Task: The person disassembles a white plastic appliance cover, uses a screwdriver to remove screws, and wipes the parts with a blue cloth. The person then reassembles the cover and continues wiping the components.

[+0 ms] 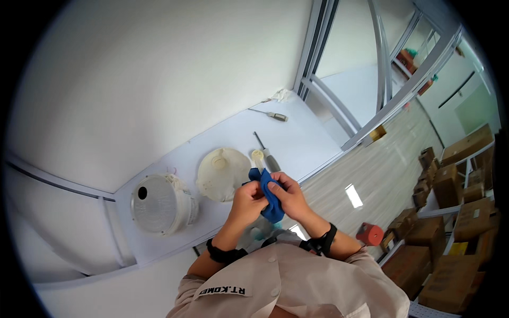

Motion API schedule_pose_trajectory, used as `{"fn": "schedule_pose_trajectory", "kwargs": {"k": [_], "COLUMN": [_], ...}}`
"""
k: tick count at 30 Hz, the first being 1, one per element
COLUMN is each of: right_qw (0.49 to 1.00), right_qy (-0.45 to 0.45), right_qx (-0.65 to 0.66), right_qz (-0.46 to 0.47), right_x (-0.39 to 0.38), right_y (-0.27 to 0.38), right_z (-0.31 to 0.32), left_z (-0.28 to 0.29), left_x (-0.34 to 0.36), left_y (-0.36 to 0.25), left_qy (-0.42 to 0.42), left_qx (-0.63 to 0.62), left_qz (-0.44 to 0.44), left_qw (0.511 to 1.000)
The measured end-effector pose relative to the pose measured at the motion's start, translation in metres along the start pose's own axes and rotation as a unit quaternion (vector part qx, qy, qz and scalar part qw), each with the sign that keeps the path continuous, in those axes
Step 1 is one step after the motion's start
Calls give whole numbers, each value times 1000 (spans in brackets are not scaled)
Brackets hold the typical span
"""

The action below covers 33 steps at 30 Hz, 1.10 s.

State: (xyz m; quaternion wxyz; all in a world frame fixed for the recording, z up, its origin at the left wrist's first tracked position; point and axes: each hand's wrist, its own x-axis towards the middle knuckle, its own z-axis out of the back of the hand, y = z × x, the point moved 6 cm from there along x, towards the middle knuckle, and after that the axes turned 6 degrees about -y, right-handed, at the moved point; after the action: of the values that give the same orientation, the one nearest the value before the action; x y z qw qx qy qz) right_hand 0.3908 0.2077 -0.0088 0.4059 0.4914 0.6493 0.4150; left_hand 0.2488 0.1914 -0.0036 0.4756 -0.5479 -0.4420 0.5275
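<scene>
Over the table's front edge, both hands are closed on a blue cloth (pixel 272 205). My left hand (pixel 247 203) pinches it from the left, and my right hand (pixel 289 195) grips it from the right with the thumb on top. A small cream-coloured part (pixel 257 156) with a round end sticks out beyond the cloth; its lower portion is hidden. Left of the hands lies a round off-white cover (pixel 220 177) with a raised circle. A screwdriver with a grey handle (pixel 272 163) lies just past my right hand.
A white round housing (pixel 159 204) with a dark hole stands at the left of the white table (pixel 313 143). Another screwdriver (pixel 277 116) and a crumpled white cloth (pixel 281 95) lie farther back. Cardboard boxes (pixel 448 185) fill shelves at right, near a red round object (pixel 370 234).
</scene>
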Motion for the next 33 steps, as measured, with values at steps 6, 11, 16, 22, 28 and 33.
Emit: {"fn": "schedule_pose_trajectory", "kwargs": {"k": [6,11,16,22,28,33], "right_qw": [1000,994,973,956,964,977], "right_qy": [5,-1,-7,-22,-21,-33], "right_qx": [19,-46,-133,-181,-152,-110], "right_qz": [12,99,186,231,217,177], "right_x": [-14,-25,-39,-59,-67,-60], "right_y": [12,23,30,57,78,68], "right_z": [-2,2,29,66,90,100], "left_z": [-4,-10,-37,-78,-111,-106], "left_x": [-16,-32,-35,-31,-31,-23], "left_y": [-4,-22,-16,-20,-37,-20], "left_qy": [-30,-63,-29,53,77,49], "left_qx": [-27,7,36,27,9,-6], "left_qz": [-5,-54,-41,-45,-54,-65], "left_qw": [999,997,998,997,996,997]}}
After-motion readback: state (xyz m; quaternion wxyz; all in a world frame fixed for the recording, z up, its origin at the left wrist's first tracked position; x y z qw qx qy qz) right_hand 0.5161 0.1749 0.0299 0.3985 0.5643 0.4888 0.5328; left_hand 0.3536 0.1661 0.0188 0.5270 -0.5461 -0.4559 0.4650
